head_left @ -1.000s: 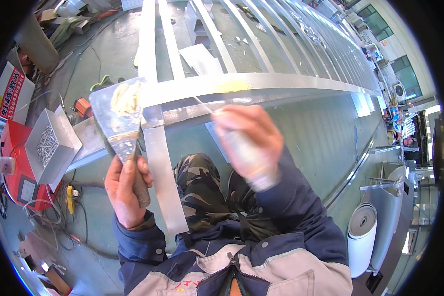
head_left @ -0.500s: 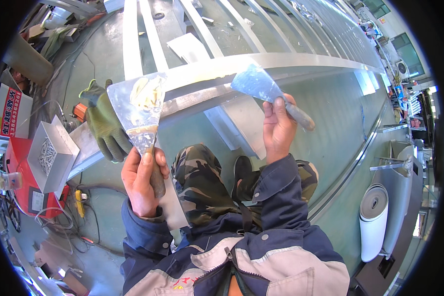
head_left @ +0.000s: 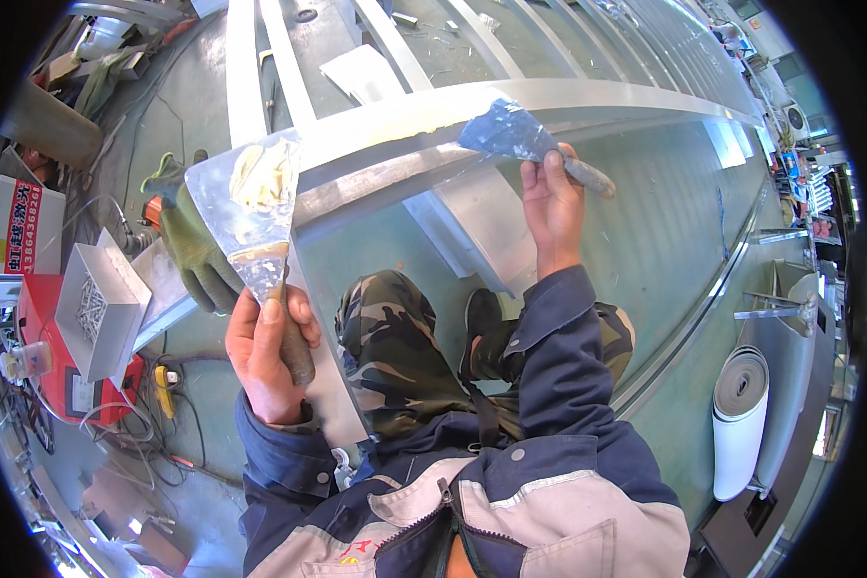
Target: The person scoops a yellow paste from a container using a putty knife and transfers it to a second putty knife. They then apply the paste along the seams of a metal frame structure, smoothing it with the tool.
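Note:
My left hand (head_left: pixel 272 347) grips the handle of a wide putty knife (head_left: pixel 250 207), its blade pointing up and away. A lump of pale cream filler (head_left: pixel 263 179) sits on that blade. My right hand (head_left: pixel 555 207) pinches a smaller putty knife (head_left: pixel 511 132) near where handle meets blade, with the handle sticking out to the right. The smaller blade lies over the near rail of a white metal frame (head_left: pixel 395 120); whether it touches cannot be told. Cream filler shows along that rail, left of the smaller blade.
A green work glove (head_left: pixel 191 241) lies left of the wide knife. Farther left, an open box of screws (head_left: pixel 91 308) stands by a red machine (head_left: pixel 43 376). Cables and a yellow tool (head_left: pixel 166 390) are on the floor. At right is a white roll (head_left: pixel 739 424).
The smaller putty knife has moved slightly up and right in my right hand, and its blade now looks darker. My left hand has shifted a little left with the wide knife.

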